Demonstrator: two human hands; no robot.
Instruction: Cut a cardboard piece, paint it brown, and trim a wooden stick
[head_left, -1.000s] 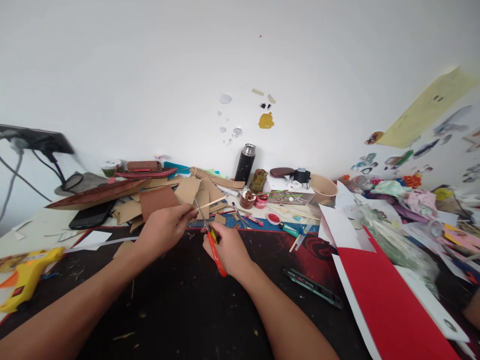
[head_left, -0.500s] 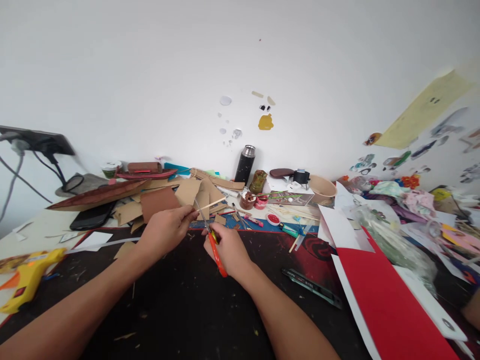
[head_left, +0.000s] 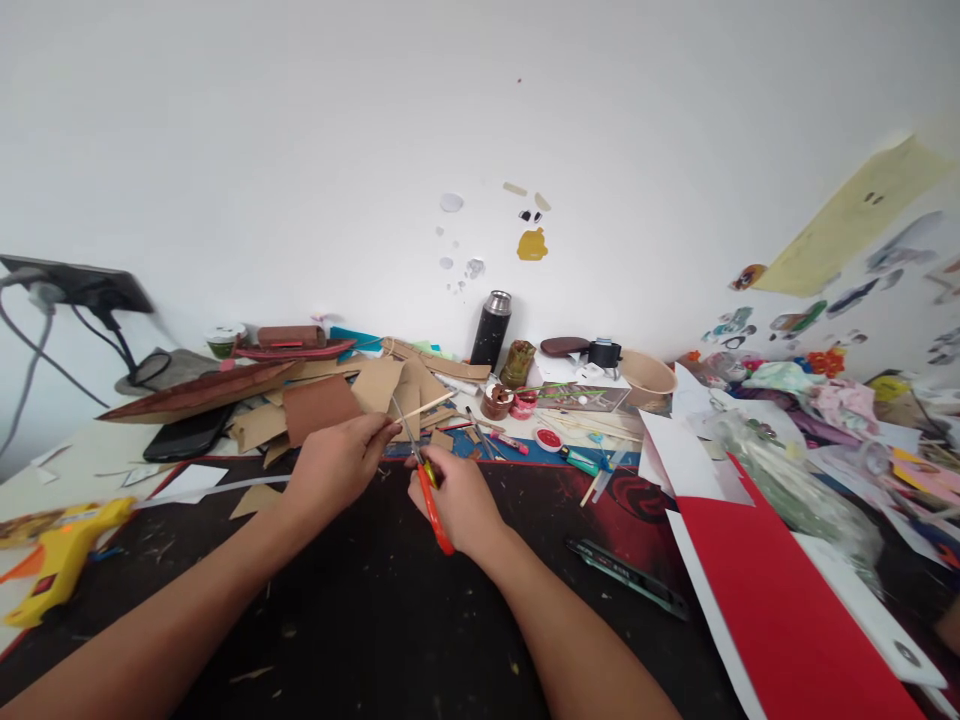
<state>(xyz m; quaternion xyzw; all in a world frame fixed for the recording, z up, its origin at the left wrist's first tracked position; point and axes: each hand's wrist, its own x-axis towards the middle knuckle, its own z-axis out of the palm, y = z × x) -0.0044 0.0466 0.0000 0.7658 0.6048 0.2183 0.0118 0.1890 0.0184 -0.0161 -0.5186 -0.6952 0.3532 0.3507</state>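
Between the pinched fingers of my left hand point(head_left: 341, 465) is a thin wooden stick point(head_left: 429, 406), its free end pointing right and slightly up. My right hand point(head_left: 459, 500) grips a pair of scissors point(head_left: 434, 513) with orange and yellow handles. The scissor blades reach up and left and cross the stick close to my left fingertips. Whether they press on the stick I cannot tell. Both hands hover above the dark mat point(head_left: 360, 620). Behind them lie brown cardboard pieces point(head_left: 322, 405).
A yellow glue gun point(head_left: 64, 555) lies at the left, a utility knife point(head_left: 626, 577) right of my hands. Red card point(head_left: 795, 600) covers the right side. Farther back are a black flask point(head_left: 491, 330), open paint pots point(head_left: 496, 402) and a brown boat-shaped piece point(head_left: 199, 392).
Almost nothing differs. The view has shifted very slightly, while both hands keep the same hold on the stick and the scissors.
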